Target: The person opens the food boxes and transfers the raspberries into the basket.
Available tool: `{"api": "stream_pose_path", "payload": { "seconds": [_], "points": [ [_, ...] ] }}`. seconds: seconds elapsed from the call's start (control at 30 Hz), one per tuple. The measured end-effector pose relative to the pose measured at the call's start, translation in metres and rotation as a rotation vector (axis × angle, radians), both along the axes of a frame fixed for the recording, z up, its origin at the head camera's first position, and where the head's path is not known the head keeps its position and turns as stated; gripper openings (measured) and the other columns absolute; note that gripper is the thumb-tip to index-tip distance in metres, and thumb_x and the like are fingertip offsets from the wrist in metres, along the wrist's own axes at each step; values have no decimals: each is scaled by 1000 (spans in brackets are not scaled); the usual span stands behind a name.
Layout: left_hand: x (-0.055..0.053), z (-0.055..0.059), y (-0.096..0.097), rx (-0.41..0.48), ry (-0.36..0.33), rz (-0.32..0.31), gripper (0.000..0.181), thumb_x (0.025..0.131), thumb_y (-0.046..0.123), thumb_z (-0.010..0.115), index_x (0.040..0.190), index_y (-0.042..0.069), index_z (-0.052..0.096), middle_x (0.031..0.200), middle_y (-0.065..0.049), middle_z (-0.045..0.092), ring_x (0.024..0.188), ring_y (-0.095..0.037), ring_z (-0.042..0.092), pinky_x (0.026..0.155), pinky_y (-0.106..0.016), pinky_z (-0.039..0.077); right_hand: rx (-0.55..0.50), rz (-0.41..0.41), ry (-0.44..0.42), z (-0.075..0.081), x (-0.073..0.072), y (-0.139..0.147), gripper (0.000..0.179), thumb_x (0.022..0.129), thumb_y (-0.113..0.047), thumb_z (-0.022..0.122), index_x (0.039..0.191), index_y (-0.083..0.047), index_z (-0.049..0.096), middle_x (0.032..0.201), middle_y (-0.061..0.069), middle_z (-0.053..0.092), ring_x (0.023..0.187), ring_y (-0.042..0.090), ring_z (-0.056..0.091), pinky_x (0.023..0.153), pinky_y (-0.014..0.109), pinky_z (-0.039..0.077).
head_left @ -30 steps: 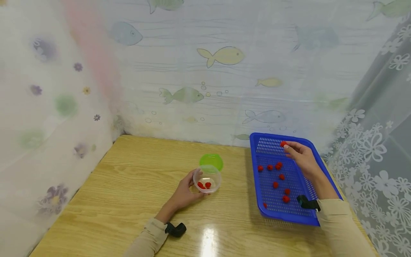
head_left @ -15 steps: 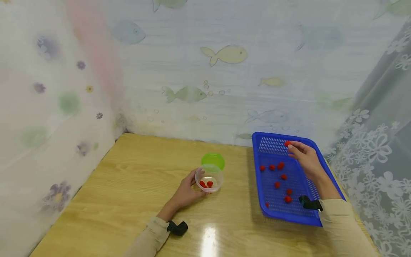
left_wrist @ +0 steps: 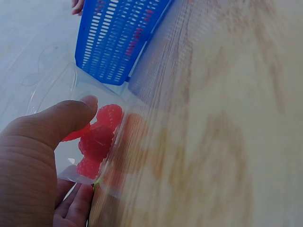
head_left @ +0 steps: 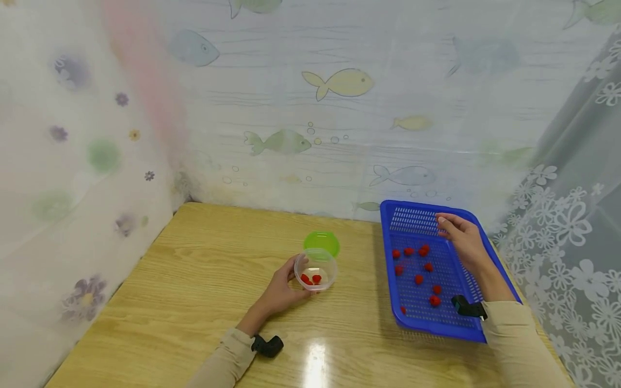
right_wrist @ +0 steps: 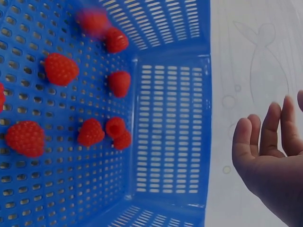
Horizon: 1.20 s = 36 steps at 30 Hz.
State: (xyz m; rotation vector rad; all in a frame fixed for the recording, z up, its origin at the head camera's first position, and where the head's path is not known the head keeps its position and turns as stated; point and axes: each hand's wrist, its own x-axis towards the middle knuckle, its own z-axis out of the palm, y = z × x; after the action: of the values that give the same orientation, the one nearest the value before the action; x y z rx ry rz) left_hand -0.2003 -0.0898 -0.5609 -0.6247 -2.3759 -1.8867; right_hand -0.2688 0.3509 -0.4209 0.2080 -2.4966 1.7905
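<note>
My left hand (head_left: 278, 291) holds a small clear plastic tub (head_left: 331, 269) on the table, thumb on the near side. Several red raspberries (left_wrist: 97, 142) lie inside it. Over the far end of a blue perforated basket (head_left: 388, 269) hovers my right hand (head_left: 463, 242), with nothing between its fingers. In the right wrist view its fingertips (right_wrist: 244, 125) are loosely bent and apart. Several raspberries (right_wrist: 61, 69) are scattered on the basket floor. One blurred raspberry (right_wrist: 93, 22) is in motion near the basket's side wall.
A green round lid (head_left: 324, 242) lies just behind the tub. The wooden table (head_left: 194, 258) meets a fish-print curtain (head_left: 271, 178) at the back. A lace-patterned curtain (head_left: 582, 258) hangs along the right side.
My right hand has let go of the raspberry it pinched. Another raspberry now shows near the basket's left wall. The left hand and tub stay in place.
</note>
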Motion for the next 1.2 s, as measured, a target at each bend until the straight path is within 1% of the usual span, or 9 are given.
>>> {"api": "stream_pose_path", "payload": {
  "seconds": [0.17,0.27,0.47,0.57,0.67,0.87,1.0,1.07,1.2],
  "points": [
    [0,3,-1,-18,-18,8,89,79,4,87,154,3,38,148,-20,52,137,-34,52,113,-51,41,-11,7,15,2,-1,-2,47,108,-33,49,139,2,53,117,-19,59,108,-2,58,88,10,51],
    [0,3,-2,-29,-18,3,89,80,7,87,154,4,38,149,-18,52,137,-32,52,113,-49,41,-84,31,16,6,1,-4,42,107,-31,51,136,0,57,116,-18,61,106,-3,60,87,10,51],
    [3,2,-4,-53,-20,8,89,80,12,88,154,5,39,148,-17,52,136,-31,53,113,-47,42,-245,158,43,24,14,-26,32,107,-24,53,130,-3,60,115,-14,65,107,1,61,90,12,52],
    [4,1,-5,-66,-34,14,90,80,13,88,155,7,38,149,-15,53,136,-29,53,113,-42,43,-262,204,60,38,25,-47,25,108,-23,51,125,-11,64,116,-13,64,109,3,60,93,14,52],
    [5,1,-5,-67,-44,15,90,80,13,88,155,8,38,149,-13,52,137,-26,53,113,-37,43,-199,234,95,52,38,-69,22,109,-23,49,123,-16,64,118,-12,63,112,5,59,94,14,51],
    [4,-1,-4,-37,-21,4,89,81,12,87,155,5,38,149,-16,52,137,-30,53,113,-44,43,-2,286,188,69,65,-107,30,110,-20,46,132,-3,59,119,-11,62,109,6,61,93,15,51],
    [3,0,-2,-24,-6,3,88,80,6,86,154,2,38,148,-20,51,136,-34,53,111,-51,43,7,321,224,68,79,-130,32,109,-13,47,134,5,55,125,-2,60,114,3,57,94,14,49],
    [5,2,0,-25,0,6,88,80,3,85,154,0,38,147,-23,51,135,-37,53,110,-52,44,21,324,245,64,84,-141,31,108,-11,48,134,5,55,128,3,58,116,4,55,94,15,49],
    [12,17,3,-20,-3,2,86,80,-2,83,152,-7,36,146,-29,50,135,-43,52,110,-54,43,115,287,316,52,93,-164,29,105,-10,55,133,-2,58,132,8,58,118,12,54,98,28,49]
  ]
}}
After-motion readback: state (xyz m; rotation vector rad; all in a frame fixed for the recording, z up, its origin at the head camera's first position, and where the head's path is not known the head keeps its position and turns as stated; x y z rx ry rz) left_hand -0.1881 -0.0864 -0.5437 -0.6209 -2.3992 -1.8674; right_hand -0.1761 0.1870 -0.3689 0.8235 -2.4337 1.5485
